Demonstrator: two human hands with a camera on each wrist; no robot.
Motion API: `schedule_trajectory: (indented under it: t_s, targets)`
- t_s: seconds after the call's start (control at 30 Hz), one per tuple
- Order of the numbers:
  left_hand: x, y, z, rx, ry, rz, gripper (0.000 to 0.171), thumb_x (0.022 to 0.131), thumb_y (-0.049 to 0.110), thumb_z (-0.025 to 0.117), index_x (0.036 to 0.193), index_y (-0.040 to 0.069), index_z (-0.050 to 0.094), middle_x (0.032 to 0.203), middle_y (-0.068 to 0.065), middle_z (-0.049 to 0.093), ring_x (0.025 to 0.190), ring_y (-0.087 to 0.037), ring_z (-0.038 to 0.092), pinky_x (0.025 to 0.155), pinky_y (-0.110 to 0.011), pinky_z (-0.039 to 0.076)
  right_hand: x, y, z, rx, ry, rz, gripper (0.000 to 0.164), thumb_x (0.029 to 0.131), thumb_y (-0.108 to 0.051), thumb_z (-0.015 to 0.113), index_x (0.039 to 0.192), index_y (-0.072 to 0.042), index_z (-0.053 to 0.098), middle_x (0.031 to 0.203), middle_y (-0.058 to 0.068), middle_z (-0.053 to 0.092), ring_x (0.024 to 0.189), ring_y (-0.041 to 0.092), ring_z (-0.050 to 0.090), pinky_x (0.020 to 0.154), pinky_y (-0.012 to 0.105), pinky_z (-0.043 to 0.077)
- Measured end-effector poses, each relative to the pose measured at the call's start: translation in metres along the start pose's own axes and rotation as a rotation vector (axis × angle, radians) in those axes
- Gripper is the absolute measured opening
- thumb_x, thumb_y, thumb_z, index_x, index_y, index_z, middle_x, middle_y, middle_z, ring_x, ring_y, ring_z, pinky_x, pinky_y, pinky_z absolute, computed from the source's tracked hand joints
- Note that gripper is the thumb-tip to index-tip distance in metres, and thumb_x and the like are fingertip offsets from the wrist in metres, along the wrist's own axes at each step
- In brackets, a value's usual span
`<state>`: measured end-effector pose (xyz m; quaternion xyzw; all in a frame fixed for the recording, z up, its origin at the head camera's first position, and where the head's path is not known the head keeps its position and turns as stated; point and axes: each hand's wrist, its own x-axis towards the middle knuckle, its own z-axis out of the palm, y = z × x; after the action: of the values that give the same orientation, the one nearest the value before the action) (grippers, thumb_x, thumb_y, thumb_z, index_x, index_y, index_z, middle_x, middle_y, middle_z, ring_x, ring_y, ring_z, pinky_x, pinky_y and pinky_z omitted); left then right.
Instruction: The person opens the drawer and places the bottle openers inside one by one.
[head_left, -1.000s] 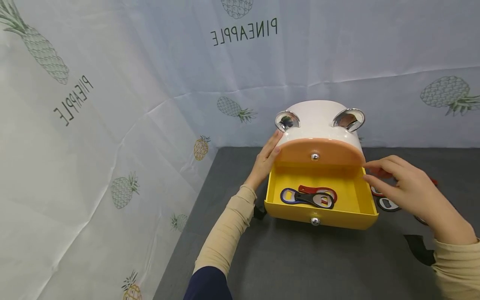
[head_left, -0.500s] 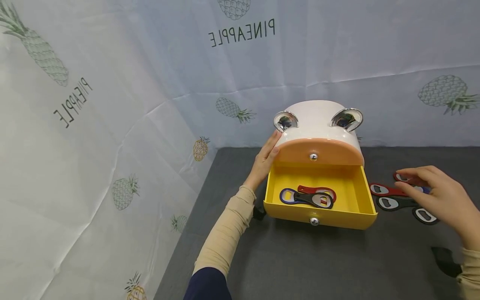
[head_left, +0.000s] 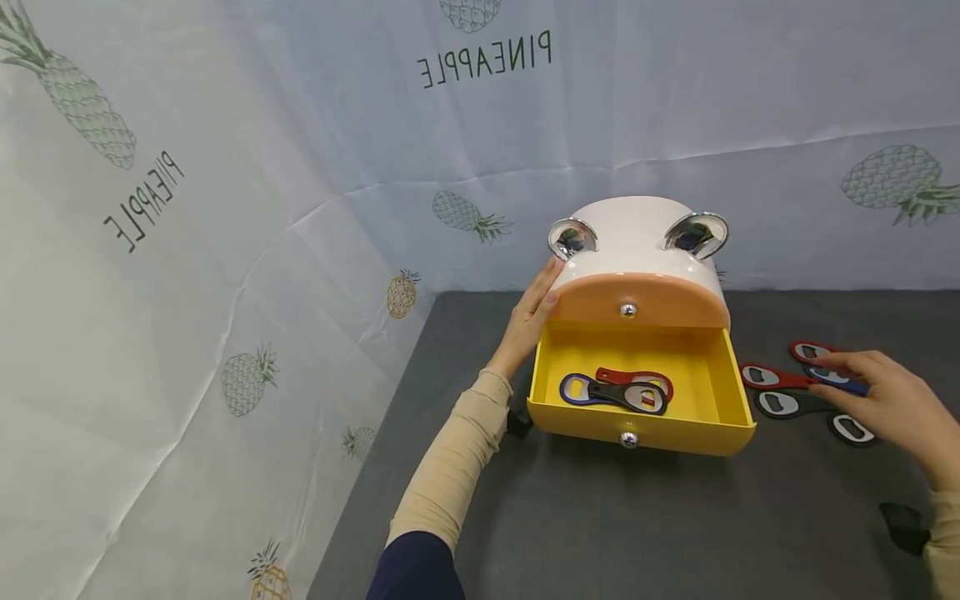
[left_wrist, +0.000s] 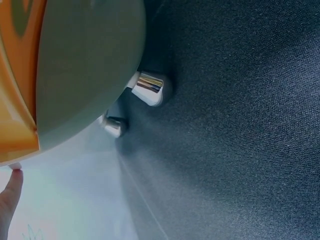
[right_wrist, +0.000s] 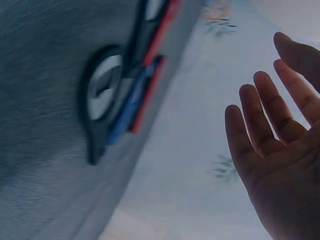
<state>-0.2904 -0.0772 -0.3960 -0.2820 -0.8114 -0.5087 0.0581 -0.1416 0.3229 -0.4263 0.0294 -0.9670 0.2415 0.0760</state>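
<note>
My left hand [head_left: 521,332] rests against the left side of a white, animal-shaped drawer box [head_left: 633,237], fingers extended; its fingertip [left_wrist: 14,179] touches the edge in the left wrist view. The box's yellow drawer [head_left: 693,437] is pulled out. Inside lie a blue bottle opener [head_left: 576,388], a red one [head_left: 617,377] and a black one [head_left: 637,397], overlapping. My right hand [head_left: 900,408] holds nothing and hovers over a cluster of openers, thumb and fingers apart. Nearest its fingertips is a blue bottle opener [head_left: 842,382]. The right wrist view shows the palm and a black bottle opener [right_wrist: 91,107].
Around the right hand lie more openers: a red one [head_left: 761,377], another red one [head_left: 810,351], and black ones [head_left: 777,405]. Everything stands on a dark grey cloth [head_left: 600,525]. A pineapple-print curtain [head_left: 337,150] bounds the back and left. The box has metal feet [left_wrist: 150,90].
My right hand has moved right, from beside the drawer's right wall to over the loose bottle openers, then slightly lower. The left hand and the drawer have stayed put.
</note>
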Motion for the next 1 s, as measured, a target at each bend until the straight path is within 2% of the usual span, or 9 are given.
schedule_trajectory:
  t_s: [0.1, 0.13, 0.17, 0.3, 0.37, 0.4, 0.5, 0.8, 1.0]
  targets:
    - [0.001, 0.0, 0.0, 0.003, -0.003, 0.001, 0.066, 0.088, 0.07, 0.026, 0.146, 0.039, 0.026, 0.154, 0.023, 0.017, 0.144, -0.003, 0.016, 0.119, -0.044, 0.019, 0.004, 0.017, 0.01, -0.024, -0.027, 0.008, 0.048, 0.088, -0.024, 0.065, 0.112, 0.016, 0.052, 0.109, 0.04, 0.043, 0.093, 0.05, 0.042, 0.068, 0.059, 0.038]
    - [0.001, 0.0, 0.0, 0.003, -0.008, 0.0, 0.064, 0.09, 0.068, 0.026, 0.147, 0.038, 0.026, 0.154, 0.022, 0.017, 0.144, -0.003, 0.015, 0.119, -0.043, 0.018, 0.007, 0.033, 0.019, -0.031, -0.029, 0.009, 0.051, 0.088, -0.029, 0.065, 0.112, 0.015, 0.052, 0.11, 0.04, 0.043, 0.095, 0.05, 0.042, 0.069, 0.06, 0.038]
    - [-0.001, 0.005, -0.002, 0.003, -0.015, -0.008, 0.061, 0.093, 0.063, 0.027, 0.147, 0.035, 0.026, 0.155, 0.02, 0.017, 0.145, -0.005, 0.015, 0.119, -0.043, 0.018, 0.008, 0.037, 0.022, -0.04, -0.035, 0.01, 0.051, 0.087, -0.028, 0.066, 0.111, 0.015, 0.053, 0.11, 0.041, 0.044, 0.095, 0.051, 0.042, 0.07, 0.061, 0.038]
    - [-0.001, 0.005, -0.002, -0.002, -0.019, -0.018, 0.06, 0.094, 0.06, 0.029, 0.148, 0.032, 0.025, 0.156, 0.017, 0.017, 0.145, -0.006, 0.015, 0.119, -0.043, 0.017, 0.01, 0.051, 0.032, -0.058, -0.074, 0.033, 0.051, 0.085, -0.026, 0.068, 0.11, 0.016, 0.053, 0.11, 0.043, 0.045, 0.095, 0.054, 0.042, 0.072, 0.063, 0.038]
    - [0.0, 0.005, -0.002, -0.006, -0.018, -0.018, 0.062, 0.094, 0.06, 0.029, 0.148, 0.031, 0.026, 0.156, 0.015, 0.017, 0.145, -0.008, 0.015, 0.119, -0.043, 0.017, 0.007, 0.046, 0.029, -0.061, -0.11, 0.045, 0.05, 0.085, -0.023, 0.068, 0.109, 0.017, 0.053, 0.109, 0.044, 0.045, 0.095, 0.056, 0.042, 0.073, 0.064, 0.037]
    - [0.001, 0.0, 0.0, -0.007, -0.013, -0.008, 0.065, 0.091, 0.064, 0.028, 0.148, 0.031, 0.026, 0.156, 0.016, 0.017, 0.145, -0.007, 0.015, 0.119, -0.043, 0.017, 0.007, 0.048, 0.031, -0.065, -0.12, 0.052, 0.049, 0.085, -0.023, 0.068, 0.109, 0.017, 0.053, 0.109, 0.044, 0.045, 0.095, 0.056, 0.042, 0.073, 0.064, 0.037]
    - [0.001, 0.0, 0.0, -0.005, -0.018, 0.009, 0.066, 0.092, 0.063, 0.027, 0.148, 0.03, 0.025, 0.156, 0.015, 0.016, 0.145, -0.008, 0.015, 0.12, -0.042, 0.017, 0.006, 0.056, 0.034, -0.076, -0.14, 0.058, 0.05, 0.083, -0.022, 0.069, 0.109, 0.018, 0.053, 0.108, 0.045, 0.046, 0.095, 0.057, 0.042, 0.075, 0.064, 0.037]
    - [0.003, -0.001, 0.0, -0.008, 0.003, 0.018, 0.069, 0.087, 0.072, 0.026, 0.146, 0.037, 0.026, 0.155, 0.018, 0.018, 0.144, -0.003, 0.016, 0.119, -0.043, 0.018, 0.006, 0.061, 0.038, -0.102, -0.114, 0.051, 0.039, 0.079, -0.009, 0.07, 0.103, 0.018, 0.056, 0.104, 0.044, 0.045, 0.093, 0.056, 0.043, 0.076, 0.065, 0.036]
    - [0.002, 0.0, -0.001, 0.016, -0.01, 0.007, 0.071, 0.088, 0.07, 0.024, 0.148, 0.033, 0.025, 0.156, 0.017, 0.017, 0.145, -0.005, 0.015, 0.119, -0.042, 0.018, 0.007, 0.063, 0.037, -0.119, -0.159, 0.067, 0.038, 0.079, -0.014, 0.071, 0.101, 0.015, 0.06, 0.101, 0.041, 0.047, 0.09, 0.053, 0.046, 0.075, 0.063, 0.038]
